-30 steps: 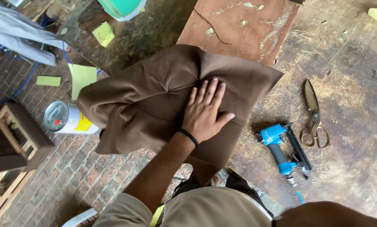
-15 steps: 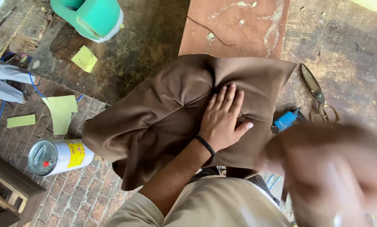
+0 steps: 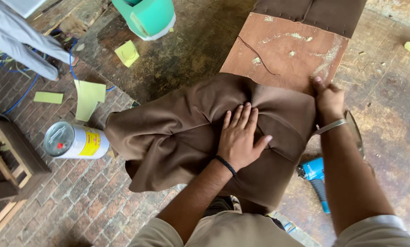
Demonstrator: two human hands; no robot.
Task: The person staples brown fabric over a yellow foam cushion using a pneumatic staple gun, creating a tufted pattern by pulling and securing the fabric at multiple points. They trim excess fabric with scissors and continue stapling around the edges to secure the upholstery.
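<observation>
Workshop floor (image 3: 177, 59): stained concrete up top, brick lower left, yellow foam scraps scattered. Reddish-brown board (image 3: 287, 50) lies flat; brown fabric cover (image 3: 177, 132) sits bunched at its near edge, folds gathered to the centre. Left hand (image 3: 239, 137) pressed flat on it, fingers together, likely pinning the gathers down. Right hand (image 3: 327, 98) grips the cover's right corner at the board edge, probably tensioning it. Green bucket (image 3: 145, 16) top, tin can (image 3: 74, 141) on its side left, blue staple gun (image 3: 315, 176) beside the right forearm.
</observation>
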